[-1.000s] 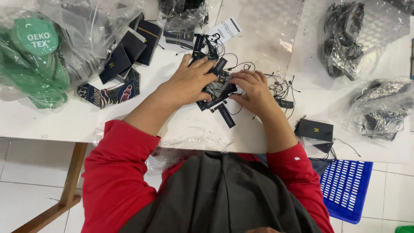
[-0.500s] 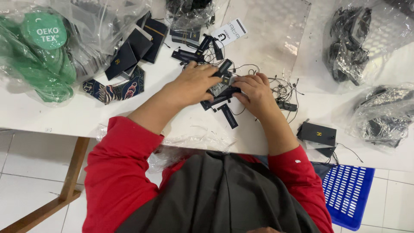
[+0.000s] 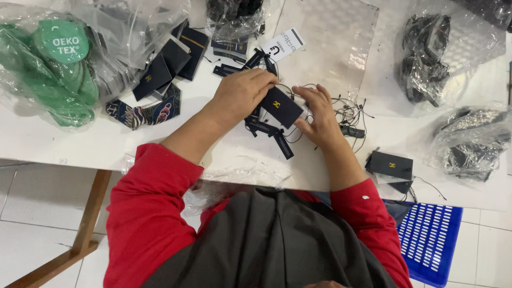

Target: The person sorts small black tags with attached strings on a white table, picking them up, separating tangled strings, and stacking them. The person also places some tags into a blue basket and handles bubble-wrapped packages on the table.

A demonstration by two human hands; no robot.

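**Reader:** Hands first, please. What are they doing?

**Describer:** Left hand (image 3: 242, 93) has its fingers closed over the top edge of a small dark navy rectangular card tag with a gold mark (image 3: 281, 106). Right hand (image 3: 319, 114) pinches the same tag's lower right edge, so the tag sits between both sets of fingertips.

**Reader:** How much looks finished?

**Describer:** My judgement: partly. A few similar dark tags with strings (image 3: 391, 168) lie stacked well to the right of the fingers. Narrow dark strips (image 3: 269, 133) lie just under the fingers, thin black cords (image 3: 349, 114) just beside the right fingertips, and more dark cards (image 3: 170, 61) sit loose beyond the left fingers.

**Reader:** And the surroundings?

**Describer:** White tabletop (image 3: 53, 141) on wooden legs, crowded with clear plastic bags, one holding green round tags (image 3: 50, 74). Pale tiled floor below, with a blue slotted plastic crate (image 3: 426, 240).
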